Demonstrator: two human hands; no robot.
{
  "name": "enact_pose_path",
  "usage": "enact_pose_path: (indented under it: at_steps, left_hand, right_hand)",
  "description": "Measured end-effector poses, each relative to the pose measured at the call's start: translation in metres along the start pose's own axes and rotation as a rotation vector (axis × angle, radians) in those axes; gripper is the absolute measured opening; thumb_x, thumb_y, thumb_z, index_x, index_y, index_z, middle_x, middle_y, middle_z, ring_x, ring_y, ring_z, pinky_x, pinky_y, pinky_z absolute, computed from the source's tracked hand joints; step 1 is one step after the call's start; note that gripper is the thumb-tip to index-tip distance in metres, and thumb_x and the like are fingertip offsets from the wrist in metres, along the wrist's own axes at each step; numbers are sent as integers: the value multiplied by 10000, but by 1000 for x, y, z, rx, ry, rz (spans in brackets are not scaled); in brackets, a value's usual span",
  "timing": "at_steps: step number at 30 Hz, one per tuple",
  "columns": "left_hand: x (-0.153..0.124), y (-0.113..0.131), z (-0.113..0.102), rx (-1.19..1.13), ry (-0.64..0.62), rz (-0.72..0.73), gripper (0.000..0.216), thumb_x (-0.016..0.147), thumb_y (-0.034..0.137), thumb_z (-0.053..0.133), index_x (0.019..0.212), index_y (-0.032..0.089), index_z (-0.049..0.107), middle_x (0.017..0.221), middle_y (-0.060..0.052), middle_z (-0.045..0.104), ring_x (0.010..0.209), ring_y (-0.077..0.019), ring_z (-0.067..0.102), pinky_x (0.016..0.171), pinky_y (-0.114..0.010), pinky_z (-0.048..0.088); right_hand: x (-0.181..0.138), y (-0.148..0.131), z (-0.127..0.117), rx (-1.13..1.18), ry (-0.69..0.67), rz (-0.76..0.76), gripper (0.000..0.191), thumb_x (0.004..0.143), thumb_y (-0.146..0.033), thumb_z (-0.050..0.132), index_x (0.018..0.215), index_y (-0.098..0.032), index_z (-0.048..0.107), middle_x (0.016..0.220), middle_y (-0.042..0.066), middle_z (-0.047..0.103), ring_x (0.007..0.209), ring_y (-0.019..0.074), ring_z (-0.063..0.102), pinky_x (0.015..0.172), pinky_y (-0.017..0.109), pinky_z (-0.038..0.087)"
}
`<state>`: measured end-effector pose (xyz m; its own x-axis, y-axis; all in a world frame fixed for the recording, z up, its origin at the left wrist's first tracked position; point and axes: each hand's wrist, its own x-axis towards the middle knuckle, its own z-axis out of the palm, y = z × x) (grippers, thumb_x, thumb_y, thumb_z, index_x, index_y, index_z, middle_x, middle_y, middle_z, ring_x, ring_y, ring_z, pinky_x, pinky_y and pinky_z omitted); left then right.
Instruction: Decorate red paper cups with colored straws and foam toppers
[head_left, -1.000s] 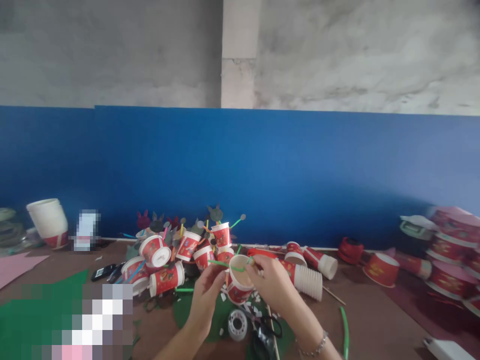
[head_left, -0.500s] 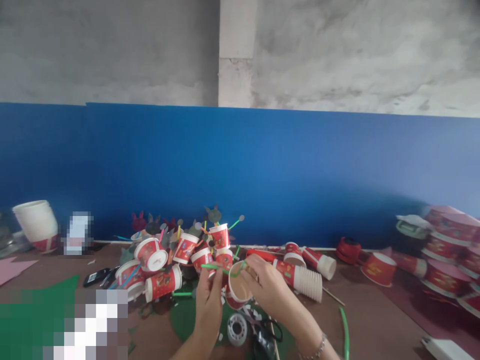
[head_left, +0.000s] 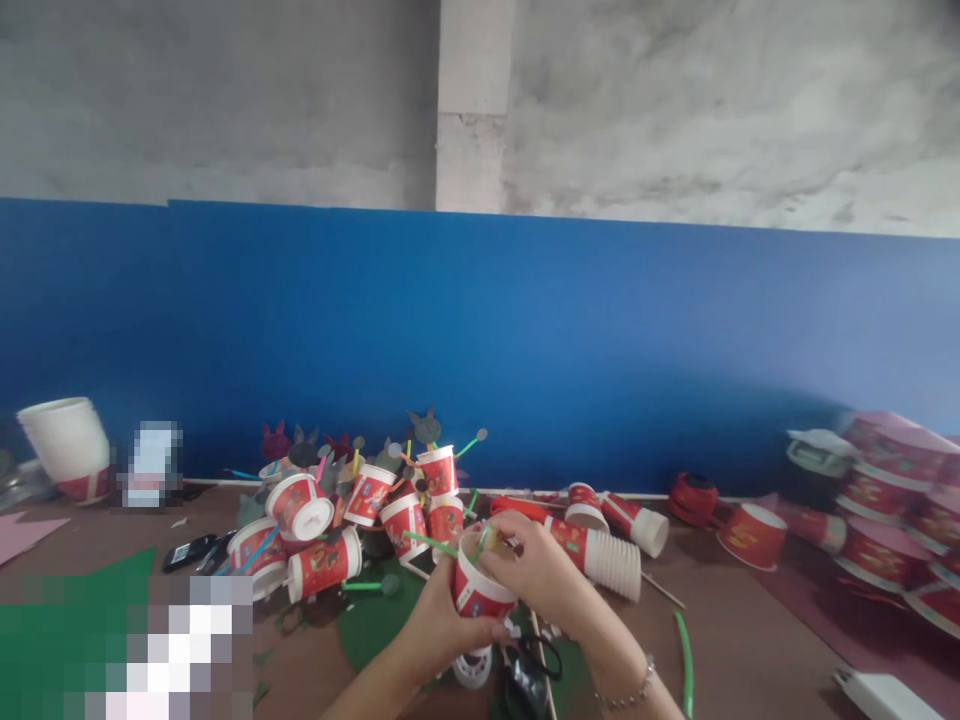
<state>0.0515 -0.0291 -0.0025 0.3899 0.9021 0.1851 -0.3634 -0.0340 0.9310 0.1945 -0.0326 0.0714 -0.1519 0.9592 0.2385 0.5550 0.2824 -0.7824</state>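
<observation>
My left hand [head_left: 439, 630] is wrapped round the side and base of a red paper cup [head_left: 474, 588], holding it upright above the table. A green straw [head_left: 433, 544] sticks out of the cup's rim toward the left. My right hand [head_left: 534, 565] covers the rim from the right, its fingers pinched on the straw inside the cup's mouth. A bracelet shows on my right wrist. Below the cup lie a roll of tape [head_left: 474, 668] and black scissors [head_left: 529, 672].
A heap of red cups with coloured straws [head_left: 352, 505] lies behind my hands. A stack of cups on its side [head_left: 609, 555] is to the right, more red bowls [head_left: 896, 510] far right. A white bucket [head_left: 64, 445] stands far left, green paper [head_left: 375, 620] under my hands.
My left hand dropped from the straw's end to grip the cup's body. The cup turned from tilted toward me to upright. My right hand moved over the rim.
</observation>
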Motion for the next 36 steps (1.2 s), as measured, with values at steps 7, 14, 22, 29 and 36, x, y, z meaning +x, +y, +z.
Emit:
enact_pose_path:
  at_steps: [7,14,22,29,36]
  left_hand:
    - [2,-8,-5,-32,-41,-13,710,443,322,900,1056,151,586,919,-90,680,829,-218,633,768,-317,493]
    - [2,-16,-5,-26,-23,-3,657,497,362,872,1050,138,597,800,-66,685,696,-169,617,671,-272,482]
    - [3,-27,-8,28,71,-2,634,449,382,885,973,127,634,826,-88,698,724,-200,629,668,-281,484]
    - [-2,-30,-6,-68,40,0,737,408,402,895,1034,129,619,885,-109,711,777,-226,640,713,-307,488]
    - [-3,-30,-5,-55,104,-11,702,408,409,890,999,135,628,852,-103,711,771,-243,645,727,-333,493]
  right_hand:
    - [-4,-3,-3,88,-90,-21,72,695,-172,561,682,-170,632,1062,46,597,808,166,555,733,277,429]
    - [-3,0,-8,104,-143,-14,76,699,-172,591,642,-166,642,1060,46,595,846,169,573,727,268,433]
    - [1,0,-4,156,-57,22,205,783,-330,609,700,-171,709,1062,62,619,821,174,589,704,283,454]
    - [2,-1,-9,212,-157,-22,221,773,-338,640,641,-186,729,1054,57,632,874,188,607,717,281,463]
    - [3,-4,-14,212,-158,3,231,765,-270,619,567,-165,678,1092,61,628,912,203,600,763,305,463]
